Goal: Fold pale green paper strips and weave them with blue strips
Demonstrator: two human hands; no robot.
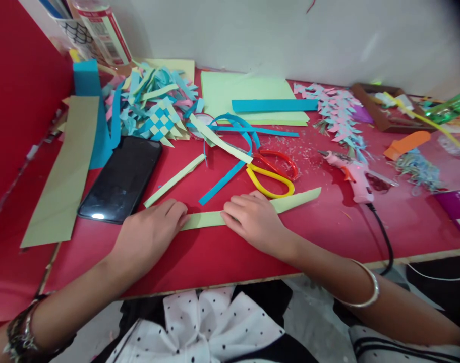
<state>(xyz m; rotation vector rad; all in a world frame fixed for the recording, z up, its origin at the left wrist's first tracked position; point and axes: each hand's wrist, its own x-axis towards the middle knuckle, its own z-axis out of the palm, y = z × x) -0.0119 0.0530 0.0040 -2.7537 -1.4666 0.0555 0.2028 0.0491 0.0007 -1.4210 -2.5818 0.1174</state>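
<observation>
Paper strip, pale-green, is being held by left hand and right hand; uneven pressure is risking skew toward yellow looped scissor handle at one o'clock.

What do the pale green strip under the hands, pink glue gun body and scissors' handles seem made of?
Pale green strip: matte paper, perhaps thin card; its surface is dull, edges thin.
Pink glue gun body: probably hard plastic, moulded-looking, with soft highlights.
Scissors' handles: likely smooth plastic; rounded loops, brightly coloured.
</observation>
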